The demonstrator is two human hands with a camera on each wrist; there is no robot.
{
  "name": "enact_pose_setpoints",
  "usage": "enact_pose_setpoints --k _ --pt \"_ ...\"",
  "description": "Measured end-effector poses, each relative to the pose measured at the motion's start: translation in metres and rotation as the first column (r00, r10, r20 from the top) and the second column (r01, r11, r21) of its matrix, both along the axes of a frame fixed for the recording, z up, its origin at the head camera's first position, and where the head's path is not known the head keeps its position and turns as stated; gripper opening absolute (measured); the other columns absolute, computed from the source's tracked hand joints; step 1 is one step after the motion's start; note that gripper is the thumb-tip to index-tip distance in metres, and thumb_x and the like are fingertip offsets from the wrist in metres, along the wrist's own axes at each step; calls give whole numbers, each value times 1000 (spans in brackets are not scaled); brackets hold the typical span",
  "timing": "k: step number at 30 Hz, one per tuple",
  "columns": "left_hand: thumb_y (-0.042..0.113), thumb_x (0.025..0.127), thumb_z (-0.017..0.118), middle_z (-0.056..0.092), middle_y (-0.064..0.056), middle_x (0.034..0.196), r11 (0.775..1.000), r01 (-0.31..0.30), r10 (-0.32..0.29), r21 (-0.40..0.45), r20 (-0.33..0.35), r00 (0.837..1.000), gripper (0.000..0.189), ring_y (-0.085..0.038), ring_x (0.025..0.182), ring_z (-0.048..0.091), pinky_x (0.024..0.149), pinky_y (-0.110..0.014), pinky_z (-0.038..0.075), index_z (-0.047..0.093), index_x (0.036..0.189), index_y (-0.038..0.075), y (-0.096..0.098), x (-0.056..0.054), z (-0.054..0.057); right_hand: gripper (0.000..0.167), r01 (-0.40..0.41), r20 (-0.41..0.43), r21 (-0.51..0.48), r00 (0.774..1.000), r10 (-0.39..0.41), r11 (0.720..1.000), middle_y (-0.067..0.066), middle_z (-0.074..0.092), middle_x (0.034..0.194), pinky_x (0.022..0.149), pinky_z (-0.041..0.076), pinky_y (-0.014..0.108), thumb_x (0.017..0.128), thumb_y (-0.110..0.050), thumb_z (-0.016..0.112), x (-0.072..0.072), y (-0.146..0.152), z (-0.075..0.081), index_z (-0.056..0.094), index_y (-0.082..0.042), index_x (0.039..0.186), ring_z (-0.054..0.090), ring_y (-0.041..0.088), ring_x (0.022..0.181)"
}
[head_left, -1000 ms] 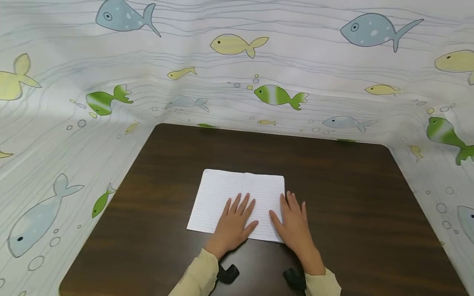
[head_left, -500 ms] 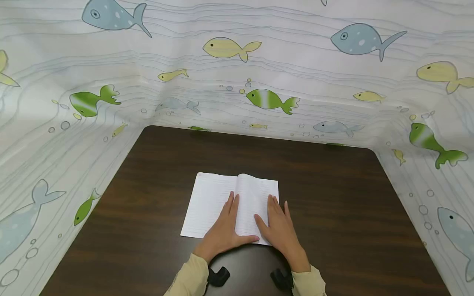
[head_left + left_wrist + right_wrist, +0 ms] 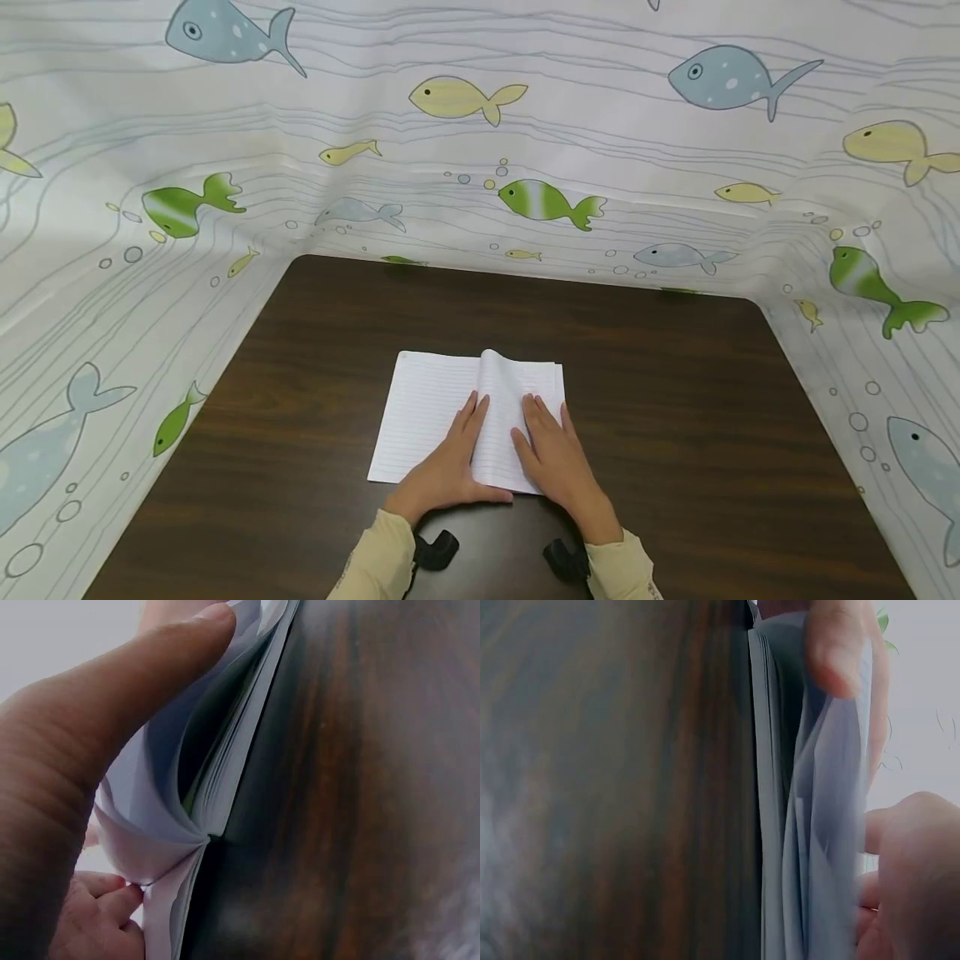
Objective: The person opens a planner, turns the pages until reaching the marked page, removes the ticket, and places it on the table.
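Note:
An open lined notebook lies on the dark table, its right-hand pages bulging up beside the fold. My left hand rests at the fold with straight fingers, its thumb stretched along the front edge. On the right-hand page, my right hand lies with extended fingers touching the paper. Seen from the left wrist, the arched sheets stand apart from the stack beneath, and the left thumb reaches across them. The right wrist view has the raised sheets beside the right hand.
The brown wooden table extends around the notebook. A white cloth printed with fish surrounds its back and sides. Black wrist mounts sit below both hands, by the cream sleeves.
My left hand has turned from flat on the left page onto its edge at the fold. The right hand has slid left over its page, and the sheets have bulged upward. The head view has shifted.

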State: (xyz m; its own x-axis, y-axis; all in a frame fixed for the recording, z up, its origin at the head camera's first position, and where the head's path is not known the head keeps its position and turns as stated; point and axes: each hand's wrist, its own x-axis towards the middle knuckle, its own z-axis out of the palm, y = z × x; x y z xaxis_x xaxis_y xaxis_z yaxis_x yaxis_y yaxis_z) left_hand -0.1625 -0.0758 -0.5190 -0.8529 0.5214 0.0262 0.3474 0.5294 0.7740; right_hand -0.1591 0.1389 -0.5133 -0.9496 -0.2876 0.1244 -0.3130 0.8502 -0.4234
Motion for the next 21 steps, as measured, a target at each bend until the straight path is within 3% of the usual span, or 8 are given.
enact_pose_setpoints --k 4,7,11,15,17,21 --pt "59 72 89 1 -10 174 1000 17 -17 8 12 1000 135 -28 159 12 120 -52 33 3 168 17 -4 -1 -1 52 -52 -47 -26 998 51 998 25 45 156 120 30 56 105 -21 56 0 0 1 50 10 147 40 39 147" --pt "57 73 90 4 -9 174 999 24 -25 24 13 1000 134 -24 158 13 122 -50 29 5 168 15 -8 -1 -1 47 -70 -45 -82 997 66 994 25 47 155 116 36 55 104 -16 58 -1 3 0 54 10 144 42 40 146" --pt "52 73 92 17 -11 172 998 -2 1 61 10 1000 130 -25 156 22 122 -51 29 13 167 11 -17 2 0 49 -28 28 -201 999 34 979 21 42 160 118 33 57 107 -23 55 -1 8 -3 53 4 147 37 38 150" --pt "47 69 96 38 -12 164 993 -69 68 93 8 998 127 -28 150 37 118 -55 34 22 165 7 -30 8 -1 53 31 88 -318 996 -3 948 19 36 164 119 29 60 109 -34 51 -1 11 -6 52 0 150 31 38 152" --pt "44 68 97 47 -11 158 991 -92 93 99 -5 996 126 -28 147 43 116 -55 36 25 164 6 -35 9 -3 54 45 88 -345 996 -15 938 18 35 164 119 29 60 109 -36 49 -2 13 -6 53 -1 150 31 38 152" --pt "34 71 97 56 -12 151 994 -78 85 79 -86 993 115 -28 143 49 115 -51 38 32 161 2 -43 9 -5 50 39 49 -363 999 -22 931 20 38 162 119 29 59 110 -31 48 -3 16 -7 54 1 148 34 38 151"
